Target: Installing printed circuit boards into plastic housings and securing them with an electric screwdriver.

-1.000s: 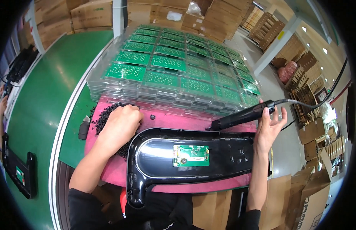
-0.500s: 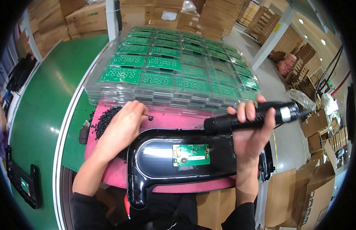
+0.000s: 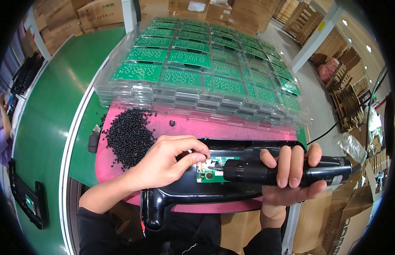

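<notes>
My right hand is wrapped round a black electric screwdriver held nearly level, its bit pointing left over a small green circuit board. The board lies in a glossy black plastic housing in front of me. At the board's upper left corner the thumb and forefinger of my left hand are pinched together close to the bit. What they hold, if anything, is too small to make out. Left of the housing lies a heap of small black screw-like pieces on a pink mat.
Clear plastic trays filled with green circuit boards are stacked behind the mat. A single small black part sits on the mat. On the green conveyor at left lies another black housing; a co-worker's arm shows beyond. Cardboard boxes stand at right.
My left hand has moved from the heap to the circuit board. The screwdriver in my right hand has come down and left, its bit now over the board.
</notes>
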Available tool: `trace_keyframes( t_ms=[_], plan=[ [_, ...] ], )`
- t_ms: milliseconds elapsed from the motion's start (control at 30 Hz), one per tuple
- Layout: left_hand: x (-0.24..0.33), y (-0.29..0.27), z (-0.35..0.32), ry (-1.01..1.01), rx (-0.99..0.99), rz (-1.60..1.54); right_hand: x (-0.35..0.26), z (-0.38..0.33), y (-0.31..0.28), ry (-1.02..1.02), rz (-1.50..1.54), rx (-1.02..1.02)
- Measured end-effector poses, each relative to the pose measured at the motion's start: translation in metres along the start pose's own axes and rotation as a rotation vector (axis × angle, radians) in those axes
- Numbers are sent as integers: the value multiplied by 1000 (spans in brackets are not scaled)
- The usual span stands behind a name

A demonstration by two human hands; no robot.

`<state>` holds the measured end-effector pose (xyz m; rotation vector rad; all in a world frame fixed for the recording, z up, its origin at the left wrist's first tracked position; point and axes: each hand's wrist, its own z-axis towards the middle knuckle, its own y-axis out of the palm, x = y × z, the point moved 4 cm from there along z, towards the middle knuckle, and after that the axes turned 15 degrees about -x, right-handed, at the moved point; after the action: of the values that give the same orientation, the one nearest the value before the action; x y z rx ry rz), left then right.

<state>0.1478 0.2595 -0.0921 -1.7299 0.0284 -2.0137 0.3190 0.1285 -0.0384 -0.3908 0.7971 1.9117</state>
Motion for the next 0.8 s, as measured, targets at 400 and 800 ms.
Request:
trace_keyframes(
  t_ms=[400,800],
  plan=[
    [4,10,0,162,-124,335,3,-8,1,53,-80,-119],
    [6,14,2,233,-166,367,9,-5,7,204,-72,-181]
  ],
)
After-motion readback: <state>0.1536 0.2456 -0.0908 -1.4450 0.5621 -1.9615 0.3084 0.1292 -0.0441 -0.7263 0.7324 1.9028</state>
